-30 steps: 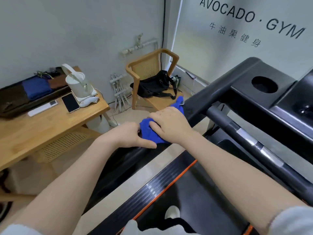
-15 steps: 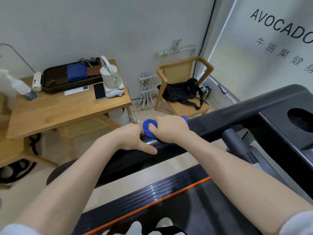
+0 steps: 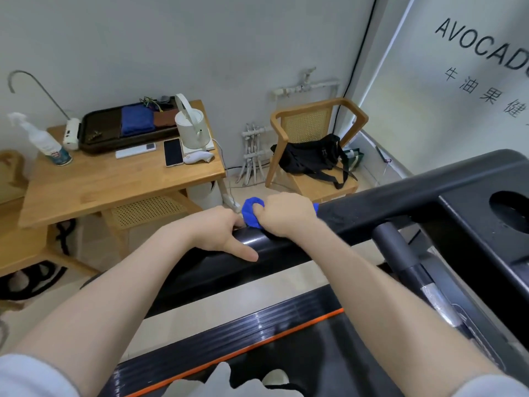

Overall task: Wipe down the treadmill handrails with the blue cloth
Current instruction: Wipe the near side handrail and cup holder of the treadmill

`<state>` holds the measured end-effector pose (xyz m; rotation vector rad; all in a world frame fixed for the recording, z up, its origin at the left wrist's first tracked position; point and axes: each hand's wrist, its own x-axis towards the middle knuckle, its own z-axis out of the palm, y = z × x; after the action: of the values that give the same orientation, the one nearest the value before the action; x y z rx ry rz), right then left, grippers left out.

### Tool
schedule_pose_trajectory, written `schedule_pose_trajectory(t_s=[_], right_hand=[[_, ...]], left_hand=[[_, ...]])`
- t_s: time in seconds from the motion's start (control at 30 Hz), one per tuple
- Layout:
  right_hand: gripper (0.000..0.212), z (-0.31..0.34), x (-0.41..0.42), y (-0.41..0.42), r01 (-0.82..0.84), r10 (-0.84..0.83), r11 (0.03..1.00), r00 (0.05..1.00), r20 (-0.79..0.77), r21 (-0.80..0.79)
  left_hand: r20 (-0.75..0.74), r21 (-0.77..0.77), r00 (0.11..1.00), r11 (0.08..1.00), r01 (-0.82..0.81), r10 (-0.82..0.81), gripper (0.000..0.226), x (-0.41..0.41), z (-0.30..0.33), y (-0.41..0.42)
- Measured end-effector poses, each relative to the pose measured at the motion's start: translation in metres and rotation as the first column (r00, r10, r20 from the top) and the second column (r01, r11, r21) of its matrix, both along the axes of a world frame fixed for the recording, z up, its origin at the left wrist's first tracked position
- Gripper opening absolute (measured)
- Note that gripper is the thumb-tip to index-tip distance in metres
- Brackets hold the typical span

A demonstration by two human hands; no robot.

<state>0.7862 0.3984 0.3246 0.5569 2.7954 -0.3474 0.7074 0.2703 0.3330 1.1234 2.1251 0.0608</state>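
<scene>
While both arms are reaching forward over the treadmill deck (image 3: 286,333), the right hand (image 3: 286,214) is curling into a fist around the blue cloth (image 3: 250,214) and pressing it onto the top of the black handrail (image 3: 386,207). That cloth is sitting bunched up on the rail, poking out at the left of the knuckles, with a small blue edge peeking out at the right of the hand too. Just beside it, the left hand (image 3: 219,232) is resting on the same rail, fingers folded over the far side and out of sight, thumb (image 3: 244,252) stretching along the near face of the bar. The two hands are nearly touching, with the cloth sitting between them.

Beyond the rail, a wooden table (image 3: 114,184) is standing against the wall, carrying a white kettle (image 3: 190,124), a phone (image 3: 173,152), a remote (image 3: 136,150), a spray bottle (image 3: 43,140) and a dark tray (image 3: 114,133) holding a folded blue towel (image 3: 136,121). To the right of the table, a wooden chair (image 3: 315,133) is holding a black bag (image 3: 310,154). At far right, the treadmill console (image 3: 472,224) is showing a round cup hole (image 3: 509,206).
</scene>
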Motion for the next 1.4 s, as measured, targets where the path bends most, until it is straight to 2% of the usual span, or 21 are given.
schedule_pose_trajectory(t_s=[0.03,0.07,0.1,0.2,0.3,0.37,0.43,0.6,0.67,0.7,0.77,0.8,0.87,1.0,1.1,1.17,1.23,1.3,1.4], right_hand=[[0.034,-0.005,0.010,-0.007,-0.058,0.079,0.991,0.981,-0.176,0.124],[0.035,-0.010,0.019,-0.010,-0.115,0.190,0.960,0.937,-0.294,0.256],[0.034,-0.013,0.028,-0.008,-0.104,0.232,0.939,0.895,-0.380,0.329],[0.029,-0.017,0.047,0.009,0.171,0.010,0.955,0.799,-0.602,0.242],[0.031,-0.023,0.057,0.019,0.376,-0.154,0.911,0.689,-0.708,0.168],[0.029,-0.027,0.056,0.010,0.494,-0.295,0.868,0.606,-0.739,0.059],[0.033,-0.034,0.053,-0.014,0.557,-0.396,0.831,0.567,-0.722,-0.019],[0.035,-0.058,0.063,-0.078,0.449,-0.422,0.875,0.528,-0.737,-0.180],[0.036,-0.061,0.069,-0.065,0.493,-0.437,0.854,0.507,-0.743,-0.166],[0.037,-0.061,0.070,-0.052,0.561,-0.466,0.813,0.470,-0.749,-0.154],[0.041,-0.055,0.069,-0.022,0.710,-0.598,0.664,0.313,-0.738,-0.236],[0.042,-0.051,0.070,-0.011,0.754,-0.661,0.586,0.231,-0.714,-0.298],[0.043,-0.045,0.068,-0.001,0.763,-0.724,0.510,0.131,-0.678,-0.398],[0.031,-0.044,0.052,-0.048,0.589,-0.797,0.453,-0.070,-0.600,-0.669],[0.005,-0.058,0.045,-0.105,0.486,-0.818,0.450,-0.113,-0.565,-0.749],[0.011,-0.063,0.042,-0.121,0.443,-0.857,0.398,-0.135,-0.498,-0.804],[0.006,-0.062,0.035,-0.120,0.377,-0.880,0.334,-0.203,-0.429,-0.864],[0.019,-0.055,0.028,-0.106,0.347,-0.873,0.268,-0.307,-0.379,-0.899],[0.043,-0.040,0.030,-0.066,0.271,-0.844,0.073,-0.496,-0.204,-0.960]], left_hand=[[-0.011,-0.003,1.000,1.000,-0.002,0.002,0.054,0.000,-0.001,0.000],[-0.017,0.001,1.000,1.000,-0.005,0.005,0.056,0.000,-0.003,0.001],[-0.013,0.010,1.000,1.000,-0.006,0.006,0.054,-0.001,-0.003,0.001],[0.027,0.024,0.999,0.999,0.024,-0.024,0.057,-0.003,-0.003,0.001],[0.061,0.037,0.997,0.999,0.037,-0.039,0.063,-0.005,-0.004,-0.002],[0.056,0.069,0.997,0.997,0.043,-0.047,0.066,-0.005,-0.006,-0.006],[0.035,0.103,0.998,0.993,0.054,-0.058,0.065,-0.004,-0.006,-0.009],[0.047,0.203,0.996,0.977,0.059,-0.070,0.064,-0.002,-0.003,-0.009],[0.042,0.215,0.992,0.971,0.108,-0.120,0.063,-0.004,-0.003,-0.009],[0.040,0.222,0.988,0.966,0.134,-0.146,0.061,-0.005,-0.003,-0.010],[0.052,0.231,0.981,0.958,0.171,-0.187,0.060,-0.007,-0.005,-0.009],[0.057,0.231,0.978,0.955,0.184,-0.202,0.061,-0.008,-0.006,-0.009],[0.052,0.236,0.976,0.952,0.196,-0.213,0.061,-0.008,-0.007,-0.007],[0.044,0.281,0.977,0.941,0.187,-0.207,0.054,-0.009,-0.009,-0.008],[0.037,0.313,0.976,0.930,0.194,-0.216,0.052,-0.008,-0.009,-0.008],[0.041,0.327,0.973,0.923,0.202,-0.228,0.052,-0.006,-0.009,-0.008],[0.050,0.334,0.973,0.922,0.196,-0.225,0.051,-0.006,-0.009,-0.008],[0.058,0.326,0.972,0.925,0.196,-0.226,0.051,-0.007,-0.009,-0.010],[0.089,0.294,0.968,0.934,0.202,-0.237,0.054,-0.008,-0.007,-0.009]])
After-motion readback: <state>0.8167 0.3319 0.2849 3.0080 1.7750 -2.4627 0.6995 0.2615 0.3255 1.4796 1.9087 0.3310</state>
